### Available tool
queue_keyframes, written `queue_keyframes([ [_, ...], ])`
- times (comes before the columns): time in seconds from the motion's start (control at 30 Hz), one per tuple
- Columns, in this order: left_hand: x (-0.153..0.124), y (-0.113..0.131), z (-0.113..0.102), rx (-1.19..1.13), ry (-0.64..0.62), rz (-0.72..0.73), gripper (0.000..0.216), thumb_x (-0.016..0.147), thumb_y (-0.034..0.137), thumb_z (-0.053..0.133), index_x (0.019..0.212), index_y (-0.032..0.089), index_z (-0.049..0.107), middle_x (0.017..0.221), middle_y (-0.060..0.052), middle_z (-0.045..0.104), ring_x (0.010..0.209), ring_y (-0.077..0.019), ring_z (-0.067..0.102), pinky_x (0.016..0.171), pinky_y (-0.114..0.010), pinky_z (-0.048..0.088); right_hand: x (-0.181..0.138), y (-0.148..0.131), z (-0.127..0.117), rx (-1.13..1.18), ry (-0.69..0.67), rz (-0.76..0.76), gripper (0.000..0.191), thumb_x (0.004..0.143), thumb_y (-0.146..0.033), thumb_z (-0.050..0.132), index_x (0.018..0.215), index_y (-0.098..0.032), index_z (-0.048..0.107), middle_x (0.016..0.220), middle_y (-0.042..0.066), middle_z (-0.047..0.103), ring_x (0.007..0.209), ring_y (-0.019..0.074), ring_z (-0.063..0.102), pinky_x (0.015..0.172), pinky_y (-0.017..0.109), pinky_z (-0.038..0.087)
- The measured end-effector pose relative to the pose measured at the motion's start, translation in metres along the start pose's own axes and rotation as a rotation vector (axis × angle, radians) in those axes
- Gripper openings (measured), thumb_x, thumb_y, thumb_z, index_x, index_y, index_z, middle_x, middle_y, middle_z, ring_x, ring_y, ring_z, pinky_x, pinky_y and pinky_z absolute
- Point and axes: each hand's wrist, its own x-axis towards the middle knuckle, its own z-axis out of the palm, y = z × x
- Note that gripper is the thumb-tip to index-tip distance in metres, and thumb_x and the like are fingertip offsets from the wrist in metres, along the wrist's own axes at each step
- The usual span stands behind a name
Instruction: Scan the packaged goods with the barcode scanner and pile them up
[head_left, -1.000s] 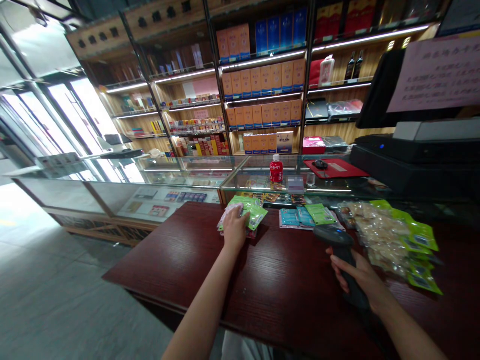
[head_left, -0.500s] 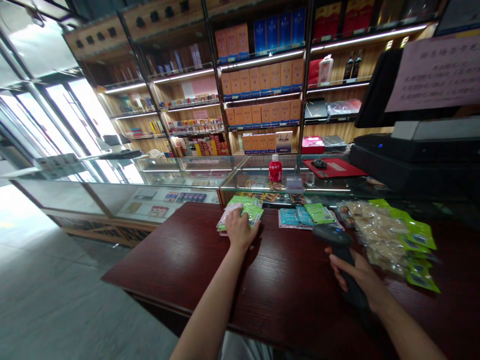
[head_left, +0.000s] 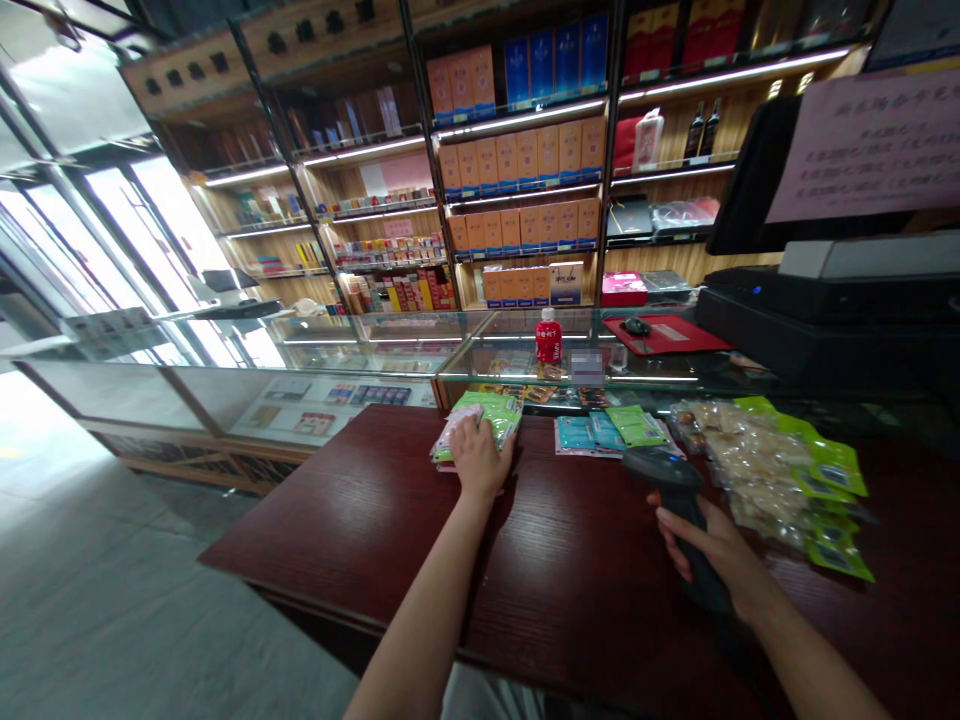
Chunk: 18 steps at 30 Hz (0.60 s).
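My left hand (head_left: 477,456) lies on a stack of green and pink snack packets (head_left: 487,410) at the far side of the dark red wooden table (head_left: 375,510), fingers closed over the stack's near edge. My right hand (head_left: 712,555) is wrapped round the handle of a black barcode scanner (head_left: 667,470), whose head points toward the packets. A small pile of teal and green packets (head_left: 607,430) lies between the two hands, just beyond the scanner head.
Clear bags of snacks with green headers (head_left: 780,470) spread along the table's right side. Beyond the table runs a glass display counter (head_left: 420,350) with a red bottle (head_left: 549,340), a red mat and a black till (head_left: 817,310). Shelves of boxed goods line the wall.
My left hand has pushed the green packets down flat and squared them on the stack. The scanner hand has barely moved.
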Motion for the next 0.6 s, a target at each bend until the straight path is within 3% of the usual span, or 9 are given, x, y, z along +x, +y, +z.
queue_keyframes([
  [0.3,0.005,0.013,-0.005,-0.049,0.054,0.085,0.038,0.087,0.048,0.051,0.108,0.018,0.061,0.130,-0.015,0.052,0.129,-0.0320,0.039,0.110,-0.047,0.025,0.003,-0.001,0.001,0.038,0.006,-0.006,0.051,0.062,-0.051,0.080,0.095,-0.019,0.058,0.053,-0.008,0.051,0.032,0.0070,0.042,0.030,0.019,0.032],
  [0.47,0.002,0.047,-0.005,-0.176,0.000,0.203,0.028,0.089,0.037,0.051,0.109,0.021,0.060,0.129,-0.012,0.051,0.127,-0.0288,0.040,0.108,-0.044,0.029,0.007,-0.003,0.000,0.041,0.036,-0.015,0.049,0.063,-0.049,0.080,0.094,-0.019,0.058,0.050,-0.008,0.052,0.031,0.0084,0.043,0.029,0.019,0.033],
  [0.6,-0.006,0.082,0.009,-0.305,-0.119,0.275,0.023,0.087,0.031,0.053,0.107,0.022,0.061,0.118,-0.009,0.055,0.116,-0.0255,0.047,0.102,-0.040,0.036,0.011,-0.004,-0.002,0.058,0.129,-0.001,0.047,0.062,-0.047,0.080,0.091,-0.019,0.057,0.051,-0.008,0.053,0.032,0.0085,0.045,0.029,0.018,0.033],
])
